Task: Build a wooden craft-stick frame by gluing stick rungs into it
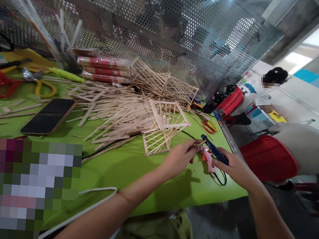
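Note:
My left hand [181,154] is closed on a short wooden stick [200,143] and holds it by the tip of a long dark blue hand tool [215,150]. My right hand [237,168] grips that tool by its near end; its exact kind is not clear. Just below both hands lies a pink glue gun [208,160] with a black cord, partly covered by the tool. Left of my hands stands a small frame [166,127] built of flat and thin wooden sticks.
A heap of loose sticks [116,112] spreads over the green table [133,176]. Behind it are wrapped stick packs [105,71] and a larger stick structure [165,83]. A phone [49,116] and yellow-handled scissors [44,88] lie left. Red chairs [269,157] and people are at the right.

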`<state>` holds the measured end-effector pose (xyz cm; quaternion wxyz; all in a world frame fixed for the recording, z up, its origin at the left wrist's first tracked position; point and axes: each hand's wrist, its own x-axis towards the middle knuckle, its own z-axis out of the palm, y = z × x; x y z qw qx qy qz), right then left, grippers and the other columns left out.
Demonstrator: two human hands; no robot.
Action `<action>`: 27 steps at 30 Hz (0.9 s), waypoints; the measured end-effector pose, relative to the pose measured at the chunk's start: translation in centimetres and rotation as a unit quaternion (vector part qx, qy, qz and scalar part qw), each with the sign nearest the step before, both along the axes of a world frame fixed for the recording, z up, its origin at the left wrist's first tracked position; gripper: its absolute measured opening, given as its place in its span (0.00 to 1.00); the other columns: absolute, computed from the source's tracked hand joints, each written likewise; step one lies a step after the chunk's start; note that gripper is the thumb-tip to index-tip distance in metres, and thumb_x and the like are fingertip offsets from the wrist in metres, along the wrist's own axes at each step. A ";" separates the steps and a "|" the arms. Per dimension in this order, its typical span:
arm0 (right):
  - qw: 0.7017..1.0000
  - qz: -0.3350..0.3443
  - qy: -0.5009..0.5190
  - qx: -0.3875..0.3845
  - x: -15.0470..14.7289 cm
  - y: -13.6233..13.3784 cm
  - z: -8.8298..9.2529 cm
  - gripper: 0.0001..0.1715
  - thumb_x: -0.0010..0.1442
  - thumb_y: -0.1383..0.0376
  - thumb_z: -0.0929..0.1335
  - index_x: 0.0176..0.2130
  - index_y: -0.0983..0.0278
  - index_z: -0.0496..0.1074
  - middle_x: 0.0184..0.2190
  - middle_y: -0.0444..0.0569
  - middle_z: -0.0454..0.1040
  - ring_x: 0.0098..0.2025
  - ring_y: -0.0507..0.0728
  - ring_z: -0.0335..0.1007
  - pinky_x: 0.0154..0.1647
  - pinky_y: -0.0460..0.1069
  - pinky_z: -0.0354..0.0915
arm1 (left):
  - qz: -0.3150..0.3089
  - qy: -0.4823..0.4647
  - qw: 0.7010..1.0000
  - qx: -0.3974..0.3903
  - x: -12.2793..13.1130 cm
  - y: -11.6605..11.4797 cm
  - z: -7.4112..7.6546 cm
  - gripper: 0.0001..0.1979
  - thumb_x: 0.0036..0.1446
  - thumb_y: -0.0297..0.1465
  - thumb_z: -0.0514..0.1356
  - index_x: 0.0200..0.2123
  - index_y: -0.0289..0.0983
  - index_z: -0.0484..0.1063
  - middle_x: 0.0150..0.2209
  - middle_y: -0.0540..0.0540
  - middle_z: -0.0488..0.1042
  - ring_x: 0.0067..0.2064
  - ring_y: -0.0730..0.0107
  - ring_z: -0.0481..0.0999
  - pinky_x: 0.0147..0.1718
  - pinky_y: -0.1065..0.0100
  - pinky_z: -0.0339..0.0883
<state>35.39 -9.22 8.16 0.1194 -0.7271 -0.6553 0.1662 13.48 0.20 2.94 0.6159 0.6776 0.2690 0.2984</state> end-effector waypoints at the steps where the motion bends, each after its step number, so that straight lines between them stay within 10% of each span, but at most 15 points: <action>1: 1.000 0.000 0.002 -0.001 0.0 0.0 0.0 0.29 0.63 0.45 0.67 0.53 0.61 0.75 0.39 0.50 0.83 0.41 0.64 0.78 0.37 0.52 0.69 | 0.001 -0.001 1.000 0.000 0.0 0.0 -0.1 0.20 0.66 0.35 0.50 0.55 0.37 0.73 0.22 0.55 0.67 0.25 0.73 0.68 0.29 0.71 0.59; 27: 0.999 0.002 0.038 -0.030 -0.2 0.4 -0.1 0.29 0.63 0.44 0.67 0.49 0.62 0.76 0.36 0.46 0.82 0.38 0.61 0.77 0.35 0.49 0.67 | 0.010 0.006 1.000 -0.010 -0.2 0.0 0.3 0.18 0.66 0.31 0.49 0.50 0.36 0.75 0.20 0.55 0.65 0.24 0.72 0.66 0.27 0.70 0.56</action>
